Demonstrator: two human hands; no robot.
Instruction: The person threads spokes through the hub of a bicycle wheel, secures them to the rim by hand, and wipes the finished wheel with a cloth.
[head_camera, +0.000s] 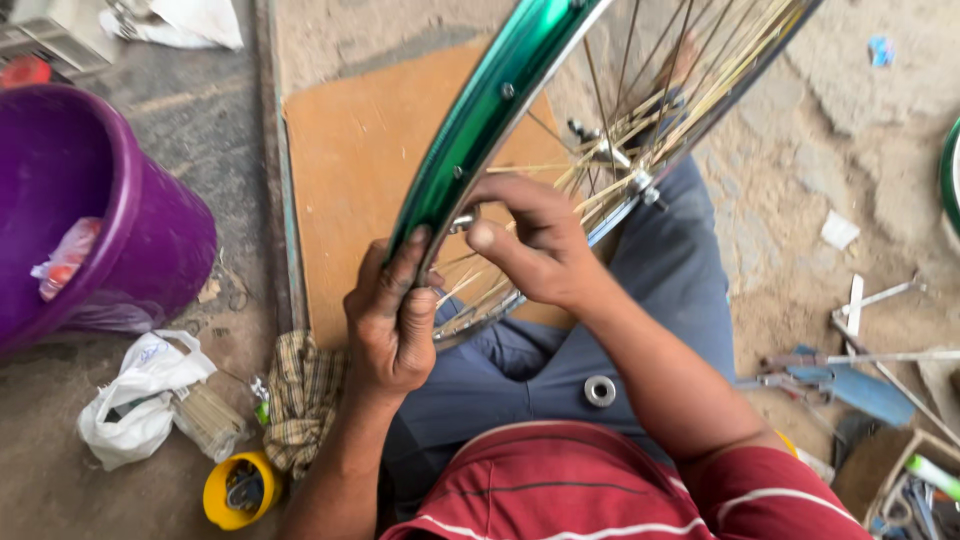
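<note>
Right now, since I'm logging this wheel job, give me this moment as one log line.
left hand: grips green rim | right hand: fingers at spokes inside rim | wheel tilted over lap | metal ring on lap

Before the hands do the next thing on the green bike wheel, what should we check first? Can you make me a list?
1. Left hand holds the wheel rim firmly: ok, fingers wrap its edge.
2. Right hand is on the spokes inside the rim: ok, fingertips pinch there.
3. Wheel is steadied over the lap: ok, it leans above the blue trousers.
4. Small metal ring stays put on the lap: ok, lying flat.
5. Spoke piece under the fingers is tight: cannot tell, the fingers hide it.
6. Tools lie close by on the ground: ok, on the right side.
</note>
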